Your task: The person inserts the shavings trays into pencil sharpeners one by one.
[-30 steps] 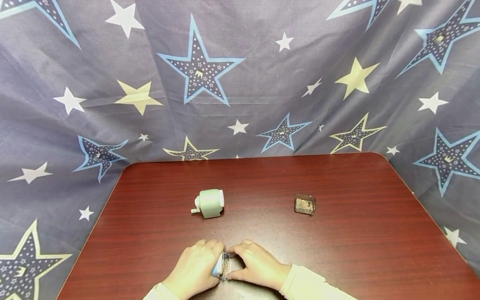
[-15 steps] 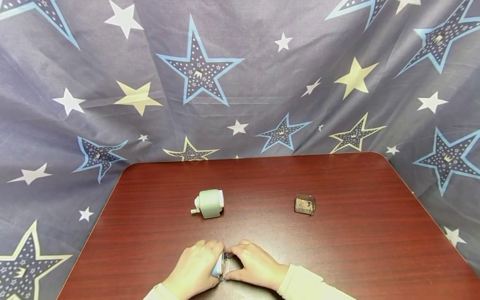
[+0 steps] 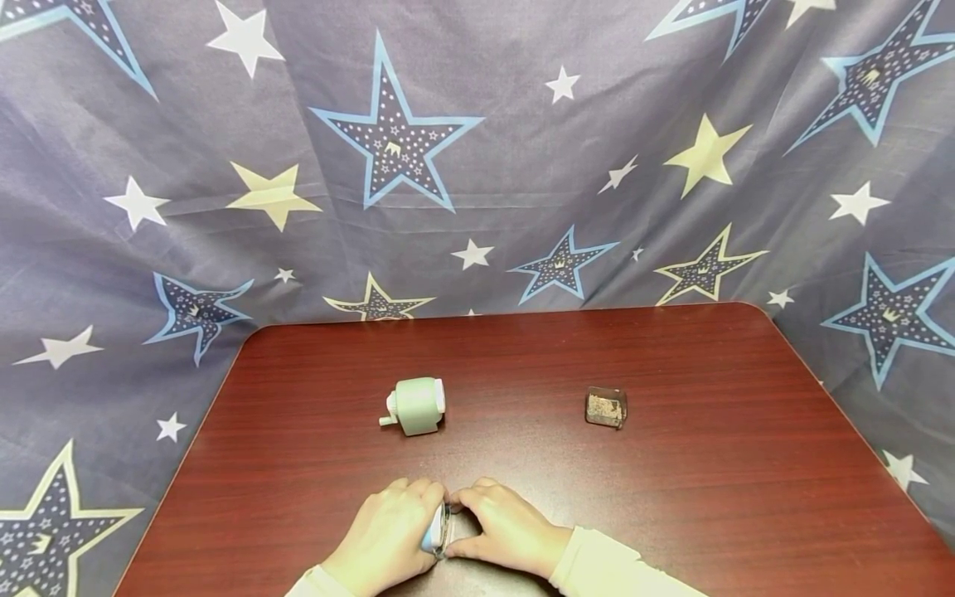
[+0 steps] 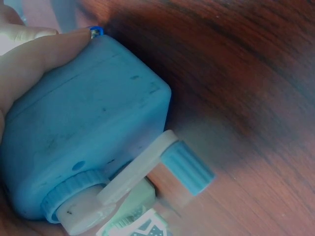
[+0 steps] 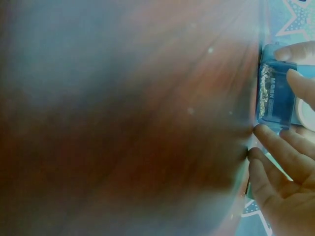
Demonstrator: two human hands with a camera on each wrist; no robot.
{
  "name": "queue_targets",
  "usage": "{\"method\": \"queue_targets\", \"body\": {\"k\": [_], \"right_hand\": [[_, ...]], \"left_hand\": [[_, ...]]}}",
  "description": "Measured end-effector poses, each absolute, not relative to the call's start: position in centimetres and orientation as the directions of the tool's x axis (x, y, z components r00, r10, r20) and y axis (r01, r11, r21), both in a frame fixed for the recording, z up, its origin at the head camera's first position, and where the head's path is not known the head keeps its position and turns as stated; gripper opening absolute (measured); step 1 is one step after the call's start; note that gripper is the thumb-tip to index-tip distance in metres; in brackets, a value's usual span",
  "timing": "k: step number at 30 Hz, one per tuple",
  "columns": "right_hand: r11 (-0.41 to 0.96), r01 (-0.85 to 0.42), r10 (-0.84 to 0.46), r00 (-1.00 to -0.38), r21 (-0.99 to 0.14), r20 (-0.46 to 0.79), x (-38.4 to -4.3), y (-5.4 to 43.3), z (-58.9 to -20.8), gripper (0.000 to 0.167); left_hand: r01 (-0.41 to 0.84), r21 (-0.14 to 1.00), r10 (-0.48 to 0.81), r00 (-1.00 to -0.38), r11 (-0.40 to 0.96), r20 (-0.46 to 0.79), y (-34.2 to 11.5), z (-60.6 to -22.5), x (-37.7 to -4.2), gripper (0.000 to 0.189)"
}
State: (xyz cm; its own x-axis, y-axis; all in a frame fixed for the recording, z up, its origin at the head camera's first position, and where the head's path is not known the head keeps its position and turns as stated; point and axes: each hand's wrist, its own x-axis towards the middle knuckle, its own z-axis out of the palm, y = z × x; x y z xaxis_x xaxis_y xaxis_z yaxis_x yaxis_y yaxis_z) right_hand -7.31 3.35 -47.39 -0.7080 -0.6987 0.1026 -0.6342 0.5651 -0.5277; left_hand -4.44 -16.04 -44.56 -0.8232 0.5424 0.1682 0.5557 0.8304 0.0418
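Observation:
My left hand [image 3: 391, 531] grips a blue crank pencil sharpener [image 4: 93, 108] near the front edge of the table. Its white crank with a ribbed blue knob [image 4: 187, 167] points away from the palm in the left wrist view. At the sharpener's other end, my right hand [image 3: 515, 526] pinches the see-through shavings drawer [image 5: 279, 96] by its edges, thumb on the near side and fingers on the far side. Pale shavings show inside the drawer. Most of the sharpener's body is hidden by my left hand in the head view.
A green crank pencil sharpener [image 3: 419, 406] stands farther back, left of the middle. At the right lies a dark see-through shavings drawer [image 3: 606, 408] with shavings inside. A star-patterned cloth [image 3: 507, 166] hangs behind the reddish-brown table [image 3: 671, 497].
My right hand has shifted slightly left, pushing the shavings drawer deeper into the blue sharpener; fewer shavings show. My left hand has stayed in place.

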Motion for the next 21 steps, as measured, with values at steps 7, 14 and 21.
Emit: {"method": "queue_targets", "body": {"k": [7, 14, 21], "right_hand": [[0.562, -0.628, -0.693, -0.713, -0.538, 0.108, -7.22, 3.26, -47.47, 0.048], [0.565, -0.622, -0.686, -0.719, -0.543, 0.109, -7.19, 3.19, -47.53, 0.047], [0.567, -0.609, -0.682, -0.725, -0.554, 0.099, -7.24, 3.11, -47.46, 0.048]], "left_hand": [[0.554, 0.045, 0.543, -0.827, 0.831, 0.15, -16.1, -44.5, -4.37, 0.057], [0.552, 0.055, 0.538, -0.827, 0.832, 0.16, -16.1, -44.35, -4.28, 0.061], [0.544, 0.062, 0.528, -0.831, 0.837, 0.175, -16.15, -44.26, -4.19, 0.059]]}}
